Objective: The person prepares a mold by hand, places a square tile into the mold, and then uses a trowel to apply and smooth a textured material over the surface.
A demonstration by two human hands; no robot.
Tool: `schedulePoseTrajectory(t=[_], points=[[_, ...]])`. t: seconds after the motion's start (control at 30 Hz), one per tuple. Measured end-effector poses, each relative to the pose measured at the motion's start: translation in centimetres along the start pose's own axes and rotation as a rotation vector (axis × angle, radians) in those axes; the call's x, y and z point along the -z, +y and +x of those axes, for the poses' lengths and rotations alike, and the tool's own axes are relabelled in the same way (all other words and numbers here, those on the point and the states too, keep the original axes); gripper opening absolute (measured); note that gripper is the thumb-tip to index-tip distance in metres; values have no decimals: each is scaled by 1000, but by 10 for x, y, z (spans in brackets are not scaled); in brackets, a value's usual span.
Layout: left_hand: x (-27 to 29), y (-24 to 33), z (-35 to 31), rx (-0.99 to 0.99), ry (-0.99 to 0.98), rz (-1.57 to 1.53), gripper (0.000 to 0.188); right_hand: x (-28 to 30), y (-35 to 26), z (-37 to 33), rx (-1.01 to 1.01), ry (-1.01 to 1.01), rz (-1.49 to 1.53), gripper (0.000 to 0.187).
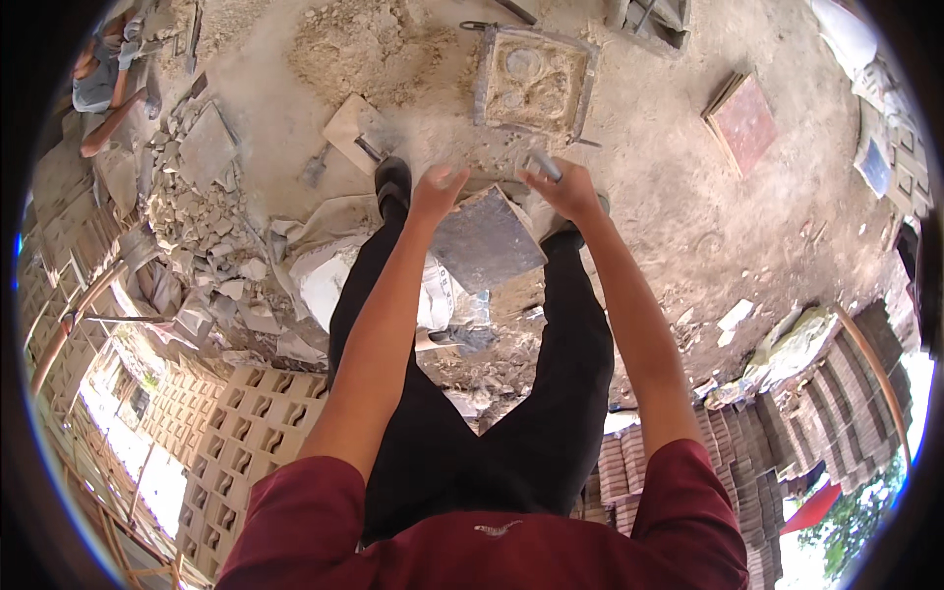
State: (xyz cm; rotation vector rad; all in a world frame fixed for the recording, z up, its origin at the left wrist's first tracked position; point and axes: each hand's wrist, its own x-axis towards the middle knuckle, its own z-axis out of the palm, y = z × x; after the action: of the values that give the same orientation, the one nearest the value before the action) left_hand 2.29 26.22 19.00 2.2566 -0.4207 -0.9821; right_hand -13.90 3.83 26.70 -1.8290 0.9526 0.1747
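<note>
My left hand (436, 193) is raised between my knees and feet, its fingers loosely curved and apart with nothing seen in them. My right hand (568, 191) is closed around a short light-grey rod-like piece (545, 165); its kind is not clear. Below and between the hands lies a dark grey square slab (490, 239), tilted, one corner toward my right leg. Just beyond my hands, a square mould frame (479, 93) rests on the ground with pale, powdery material (526, 69) in it, showing rounded shapes.
Left of the mould are a heap of sandy powder (364, 49), a flat pale board (352, 131) and a small trowel (315, 169). Broken rubble (202, 187) lies farther left, near another person (103, 84). Reddish square plates (744, 126) lie at right; stacked tiles (733, 452) stand behind me.
</note>
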Motion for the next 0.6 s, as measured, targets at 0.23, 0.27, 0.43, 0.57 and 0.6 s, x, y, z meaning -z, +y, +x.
schedulePoseTrajectory(t=[0.23, 0.27, 0.43, 0.57, 0.6], points=[[-20, -107, -60, 266, -131, -70, 87, -87, 121, -53, -204, -253, -464, 83], [-35, -116, -67, 264, -151, -51, 90, -89, 137, -56, -206, -247, -479, 83], [-26, -149, -10, 322, -375, 113, 107, -125, 156, -35, -300, -242, -280, 103], [-53, -134, 8, 182, -608, 412, 121, -136, 179, -46, -262, -192, -122, 101], [-51, -143, 13, 128, -560, 377, 117, -146, 174, -44, -205, -145, -80, 99]])
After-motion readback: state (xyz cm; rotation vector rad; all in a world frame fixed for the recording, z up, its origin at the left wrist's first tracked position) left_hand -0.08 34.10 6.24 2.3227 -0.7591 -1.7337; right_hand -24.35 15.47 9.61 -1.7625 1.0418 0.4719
